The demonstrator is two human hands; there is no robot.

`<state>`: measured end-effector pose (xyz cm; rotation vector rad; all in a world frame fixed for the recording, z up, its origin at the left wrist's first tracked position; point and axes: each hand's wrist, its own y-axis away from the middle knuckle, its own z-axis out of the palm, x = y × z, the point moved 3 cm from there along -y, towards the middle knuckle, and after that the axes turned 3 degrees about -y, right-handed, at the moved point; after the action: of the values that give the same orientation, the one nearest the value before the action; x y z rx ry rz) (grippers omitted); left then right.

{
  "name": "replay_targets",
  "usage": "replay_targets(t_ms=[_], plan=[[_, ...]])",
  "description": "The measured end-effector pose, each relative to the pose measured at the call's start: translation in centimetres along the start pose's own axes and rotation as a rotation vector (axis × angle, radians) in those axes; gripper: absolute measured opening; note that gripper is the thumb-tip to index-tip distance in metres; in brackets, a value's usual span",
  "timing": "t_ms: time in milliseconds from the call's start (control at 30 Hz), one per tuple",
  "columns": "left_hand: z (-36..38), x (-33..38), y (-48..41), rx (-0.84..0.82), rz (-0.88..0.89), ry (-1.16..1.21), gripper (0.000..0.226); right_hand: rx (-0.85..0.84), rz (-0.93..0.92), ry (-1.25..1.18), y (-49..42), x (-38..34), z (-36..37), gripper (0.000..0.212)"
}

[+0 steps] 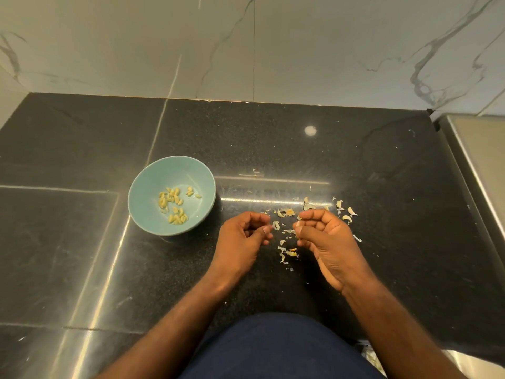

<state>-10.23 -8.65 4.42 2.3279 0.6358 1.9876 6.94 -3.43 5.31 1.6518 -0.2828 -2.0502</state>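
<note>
- Garlic skins (281, 213): pale, papery white-to-tan flakes, curled and torn, scattered loose on the dark speckled surface (382, 187).
- Far group (347, 212): larger curved husks, lying just beyond the right hand (325, 236).
- Near group (287, 253): small shreds, one yellowish, lying between the left hand (243, 236) and the right hand.
- Thin sliver (289, 231): at the right thumb tip; whether it is pinched cannot be told.
- Peeled garlic cloves (173, 205): small, pale yellow, in loose clusters on the floor of a light blue bowl (147, 187), which stands upright to the left of the hands.
</note>
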Motion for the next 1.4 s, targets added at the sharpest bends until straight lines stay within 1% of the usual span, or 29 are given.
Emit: replay_targets(t_ms=[33, 100, 167, 200, 267, 333, 400, 533, 700, 900, 1133, 1300, 1333, 1400], plan=[[0.0, -0.5, -0.1, 0.006, -0.003, -0.04, 0.013, 0.037, -0.003, 0.104, -0.3, 0.3, -0.6, 0.022], [0.3, -1.6, -0.2, 0.002, -0.017, -0.105, 0.011, 0.085, -0.015, 0.392, -0.9, 0.9, -2.0, 0.018], [1.0, -2.5, -0.3, -0.003, -0.005, -0.162, 0.012, 0.078, -0.031, 0.631, -1.2, 1.3, -3.2, 0.019], [1.3, -2.8, -0.4, 0.011, 0.02, -0.203, 0.014, 0.062, -0.03, 0.698, -1.3, 1.4, -3.6, 0.02], [1.7, -3.2, -0.5, 0.056, 0.071, -0.281, 0.015, 0.021, -0.006, 0.753, -1.4, 1.6, -3.9, 0.023], [1.9, -3.4, -0.6, 0.086, 0.102, -0.313, 0.016, -0.008, 0.035, 0.781, -1.4, 1.8, -3.9, 0.02], [1.9, -3.5, -0.6, 0.082, 0.125, -0.318, 0.017, -0.022, 0.062, 0.855, -1.4, 1.7, -3.5, 0.016], [1.8, -3.8, -0.5, 0.077, 0.159, -0.312, 0.015, -0.041, 0.093, 1.043, -2.3, 1.3, -2.4, 0.024], [1.9, -3.9, -0.6, 0.083, 0.176, -0.325, 0.015, -0.015, 0.11, 1.142, -2.5, 0.8, -1.6, 0.015], [1.9, -3.9, -0.6, 0.078, 0.178, -0.331, 0.01, 0.004, 0.047, 1.269, -2.1, 0.5, -0.9, 0.014], [1.9, -4.1, -0.7, 0.09, 0.164, -0.312, 0.012, 0.037, 0.029, 1.348, -2.1, 0.7, -0.4, 0.019], [1.9, -4.0, -0.6, 0.082, 0.142, -0.324, 0.011, 0.042, -0.009, 1.432, -2.1, 1.2, 0.0, 0.016], [1.9, -4.0, -0.6, 0.08, 0.137, -0.323, 0.012, 0.033, -0.014, 1.436, -2.1, 1.2, 0.0, 0.015], [1.8, -3.9, -0.6, 0.074, 0.111, -0.312, 0.022, 0.016, -0.005, 1.4, -2.0, 1.3, -0.4, 0.016]])
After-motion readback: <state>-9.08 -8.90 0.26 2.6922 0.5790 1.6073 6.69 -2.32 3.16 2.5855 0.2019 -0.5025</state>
